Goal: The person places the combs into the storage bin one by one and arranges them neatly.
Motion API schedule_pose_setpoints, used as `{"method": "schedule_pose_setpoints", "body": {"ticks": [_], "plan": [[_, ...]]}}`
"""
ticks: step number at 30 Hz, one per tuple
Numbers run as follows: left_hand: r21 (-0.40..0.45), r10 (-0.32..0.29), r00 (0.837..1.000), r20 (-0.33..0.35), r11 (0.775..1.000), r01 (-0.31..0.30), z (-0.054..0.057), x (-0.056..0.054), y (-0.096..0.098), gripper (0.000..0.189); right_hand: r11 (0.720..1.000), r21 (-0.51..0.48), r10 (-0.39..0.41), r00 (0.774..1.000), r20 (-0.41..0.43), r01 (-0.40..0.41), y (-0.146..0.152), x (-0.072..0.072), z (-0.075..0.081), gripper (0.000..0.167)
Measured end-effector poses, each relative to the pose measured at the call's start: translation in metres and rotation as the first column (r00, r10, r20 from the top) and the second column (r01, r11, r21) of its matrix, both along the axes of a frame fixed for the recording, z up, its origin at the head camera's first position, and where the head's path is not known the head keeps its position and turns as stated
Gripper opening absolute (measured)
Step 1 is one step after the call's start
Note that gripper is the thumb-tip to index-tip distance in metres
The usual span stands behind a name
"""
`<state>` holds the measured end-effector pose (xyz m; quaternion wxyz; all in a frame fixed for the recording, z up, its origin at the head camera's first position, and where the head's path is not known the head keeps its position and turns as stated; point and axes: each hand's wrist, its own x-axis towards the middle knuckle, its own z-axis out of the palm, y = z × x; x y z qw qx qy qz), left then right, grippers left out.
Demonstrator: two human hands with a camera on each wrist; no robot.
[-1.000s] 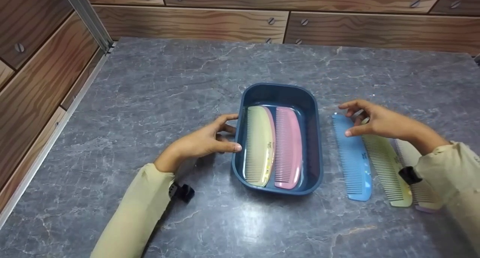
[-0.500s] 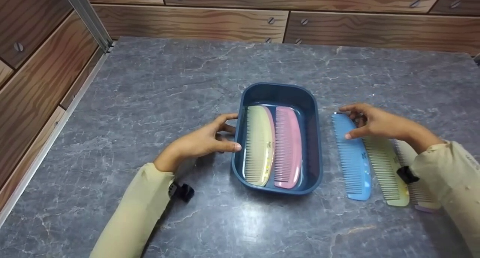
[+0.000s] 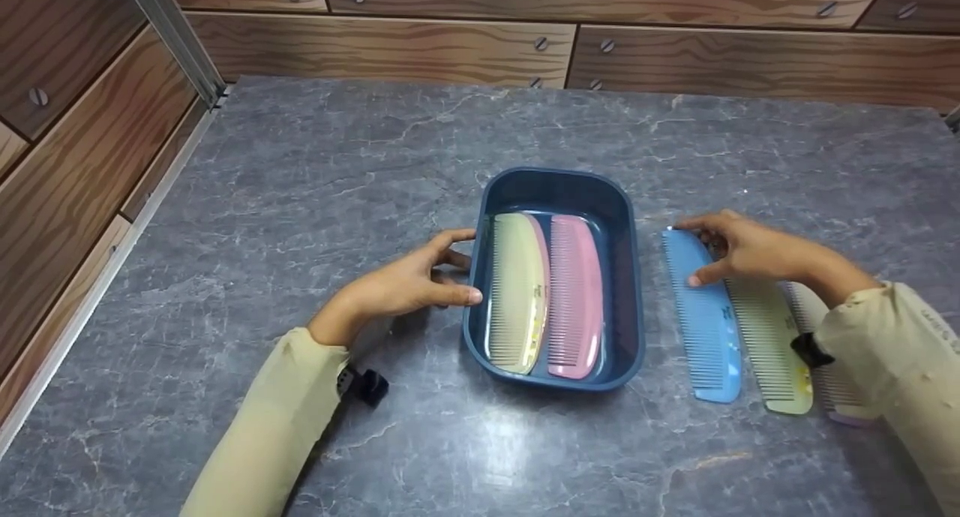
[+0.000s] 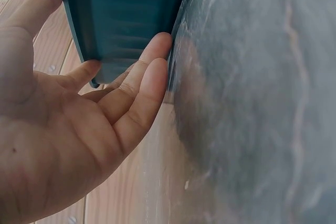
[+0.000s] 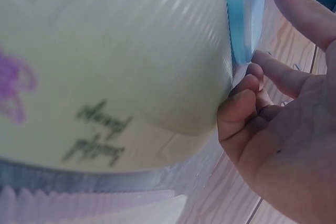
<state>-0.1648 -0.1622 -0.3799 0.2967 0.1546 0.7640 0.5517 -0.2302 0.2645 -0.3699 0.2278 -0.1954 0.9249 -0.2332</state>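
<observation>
A dark blue box (image 3: 640, 329) holds a cream comb (image 3: 514, 292) and a pink comb (image 3: 576, 296) lying side by side, with a pink edge showing under the cream one. My left hand (image 3: 401, 281) is at the box's left side, thumb at the rim and fingertips against the outer wall (image 4: 123, 9). On the table to the right, a blue comb (image 3: 705, 329) lies beside a yellow-green comb (image 3: 772, 344). My right hand (image 3: 757, 250) pinches the blue comb's upper part, thumb over its toothed side and index finger at its far end. The other fingers curl beside it.
A whitish comb (image 3: 840, 386) with a purple edge below it lies further right, partly under my right forearm. The grey marbled table (image 3: 360, 157) is backed by wood-patterned panels (image 3: 375, 48); another panel runs along its left side.
My right hand has lowered and drawn slightly nearer over the blue comb. The yellow-green comb has shifted a little left toward it. The left hand and box have stayed put.
</observation>
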Motion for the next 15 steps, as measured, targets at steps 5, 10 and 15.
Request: {"method": "schedule_pose_setpoints", "body": {"ticks": [5,10,15], "plan": [[-0.008,0.004,1.000,-0.004,1.000,-0.004,0.0003,0.0005,0.0000,0.082,1.000,0.013,0.003,1.000,-0.002,-0.003,-0.0011,0.0007,0.0008,0.082],[-0.023,0.007,1.000,-0.010,1.000,-0.008,-0.0004,0.0003,-0.0004,0.082,0.998,0.060,0.006,0.999,-0.047,-0.004,-0.0018,0.0008,0.0018,0.083],[-0.015,0.002,1.000,-0.014,1.000,-0.002,-0.0005,0.0005,-0.0008,0.083,0.995,0.100,0.012,0.996,-0.092,-0.003,-0.0013,0.0013,0.0019,0.083]]}}
